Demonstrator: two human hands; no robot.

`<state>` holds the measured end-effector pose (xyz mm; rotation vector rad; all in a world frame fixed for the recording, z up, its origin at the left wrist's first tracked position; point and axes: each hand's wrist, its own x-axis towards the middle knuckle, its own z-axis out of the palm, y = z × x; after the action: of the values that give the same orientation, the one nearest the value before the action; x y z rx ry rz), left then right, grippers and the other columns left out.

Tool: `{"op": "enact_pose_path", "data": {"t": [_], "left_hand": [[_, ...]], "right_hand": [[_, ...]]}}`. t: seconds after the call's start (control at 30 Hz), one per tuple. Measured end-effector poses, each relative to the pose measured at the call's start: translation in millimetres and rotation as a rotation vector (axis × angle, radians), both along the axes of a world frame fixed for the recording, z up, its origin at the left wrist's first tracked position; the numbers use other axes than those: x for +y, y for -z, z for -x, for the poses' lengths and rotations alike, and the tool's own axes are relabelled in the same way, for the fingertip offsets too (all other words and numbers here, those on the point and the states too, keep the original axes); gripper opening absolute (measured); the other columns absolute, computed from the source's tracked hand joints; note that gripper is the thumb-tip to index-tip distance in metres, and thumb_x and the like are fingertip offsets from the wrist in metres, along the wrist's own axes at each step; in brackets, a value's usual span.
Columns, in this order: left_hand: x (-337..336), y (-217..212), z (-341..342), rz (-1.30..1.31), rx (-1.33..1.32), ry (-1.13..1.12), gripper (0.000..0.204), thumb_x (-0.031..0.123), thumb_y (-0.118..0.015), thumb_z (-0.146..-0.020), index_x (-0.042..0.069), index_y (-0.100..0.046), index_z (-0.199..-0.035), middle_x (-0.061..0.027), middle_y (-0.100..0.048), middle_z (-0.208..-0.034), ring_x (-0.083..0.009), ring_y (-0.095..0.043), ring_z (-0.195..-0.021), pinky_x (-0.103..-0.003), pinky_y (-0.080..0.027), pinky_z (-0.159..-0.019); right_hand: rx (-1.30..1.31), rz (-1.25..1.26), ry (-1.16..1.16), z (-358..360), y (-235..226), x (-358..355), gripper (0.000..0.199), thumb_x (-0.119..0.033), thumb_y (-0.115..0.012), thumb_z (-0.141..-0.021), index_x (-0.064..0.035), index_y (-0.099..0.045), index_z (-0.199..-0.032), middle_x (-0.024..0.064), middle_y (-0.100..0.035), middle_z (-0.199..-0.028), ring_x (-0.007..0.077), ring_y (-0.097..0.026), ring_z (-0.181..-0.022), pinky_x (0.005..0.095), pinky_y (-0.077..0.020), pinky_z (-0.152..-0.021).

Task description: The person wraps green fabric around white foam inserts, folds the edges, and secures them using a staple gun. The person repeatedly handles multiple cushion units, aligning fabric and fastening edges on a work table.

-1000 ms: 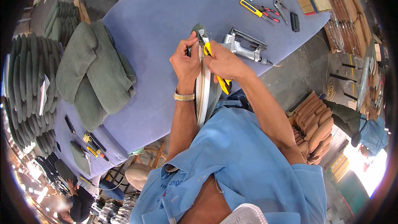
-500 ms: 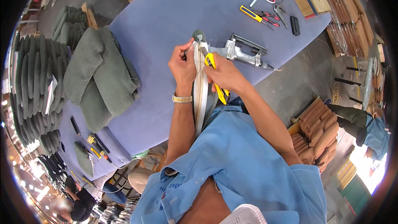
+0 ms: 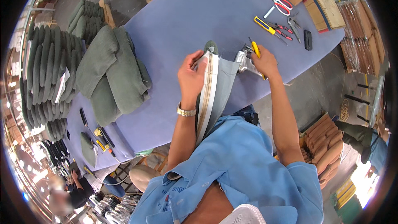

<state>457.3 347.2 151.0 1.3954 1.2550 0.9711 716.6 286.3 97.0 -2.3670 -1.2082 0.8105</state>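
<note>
Under left hand (image 3: 191, 76), panel (image 3: 211, 95) half-hidden

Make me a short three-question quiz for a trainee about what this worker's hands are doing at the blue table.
1. True or false: the left hand grips the long padded piece near its top end.
2. What does the right hand hold? A) red scissors B) yellow utility knife C) black block
3. What lies stacked on the blue table to the person's left?

Key:
1. True.
2. B.
3. A pile of green padded pieces.
</note>
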Motion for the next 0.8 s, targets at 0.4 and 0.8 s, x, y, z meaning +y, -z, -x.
{"op": "enact_pose_path", "data": {"t": [0.4,0.8], "left_hand": [[-20,16,-8,-0.486,0.390,0.006,0.027,-0.004,-0.068,-0.089,0.001,-0.075,-0.115,-0.0190,-0.074,-0.121,-0.0326,-0.073,-0.110,-0.037,-0.057,-0.095],[-20,15,-21,-0.521,0.345,0.089,0.032,-0.011,-0.070,-0.076,0.006,-0.077,-0.104,-0.0119,-0.071,-0.130,-0.0315,-0.068,-0.119,-0.038,-0.059,-0.095]], "right_hand": [[-0.078,-0.112,0.068,-20,62,14,0.046,-0.023,-0.064,-0.093,-0.0139,-0.057,-0.138,0.0235,-0.068,-0.124,0.0448,-0.065,-0.113,0.0539,-0.0515,-0.096],[-0.301,-0.422,-0.013,-19,64,22,0.039,-0.023,-0.070,-0.092,-0.0120,-0.066,-0.129,0.0165,-0.068,-0.116,0.0371,-0.069,-0.100,0.0473,-0.0554,-0.088]]}}
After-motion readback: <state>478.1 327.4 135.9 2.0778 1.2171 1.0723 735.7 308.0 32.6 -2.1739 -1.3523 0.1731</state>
